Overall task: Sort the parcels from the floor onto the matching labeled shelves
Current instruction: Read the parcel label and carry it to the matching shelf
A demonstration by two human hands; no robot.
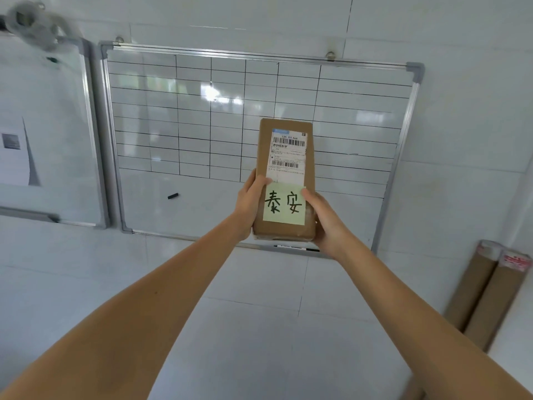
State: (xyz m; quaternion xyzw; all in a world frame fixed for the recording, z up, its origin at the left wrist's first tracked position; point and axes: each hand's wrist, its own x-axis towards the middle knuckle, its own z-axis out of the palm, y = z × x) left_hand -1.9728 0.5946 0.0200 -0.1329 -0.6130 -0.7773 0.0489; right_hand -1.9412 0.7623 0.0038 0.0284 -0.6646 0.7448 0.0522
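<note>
parcel: a tall brown cardboard parcel point(285, 180) is held upright in the air, out at arm's length in front of the whiteboard point(202, 125) on the wall; nothing carries it but the two hands.
left hand: the left hand point(251, 206) grasps the parcel's lower left edge, thumb laid on the front face just beside the sticky note.
right hand: the right hand point(326, 223) grasps the lower right edge, thumb touching the note's right side.
labels: a printed shipping label point(288, 153) with barcodes covers the upper front; below it a pale green sticky note point(284, 204) carries two handwritten characters in dark ink.
step, as i judge it: reading the note to pick the matching shelf; no shelf is in view, so placing is not yet done.
risk: both grips sit low on a tall box, so the top could tip forward if either hand loosens.
risk: the thumbs lie on or next to the note; sliding them could peel or crease it.
risk: misreading the handwriting would send the parcel to the wrong shelf.
nearby: cardboard tubes point(487, 293) lean at the right wall.
</note>
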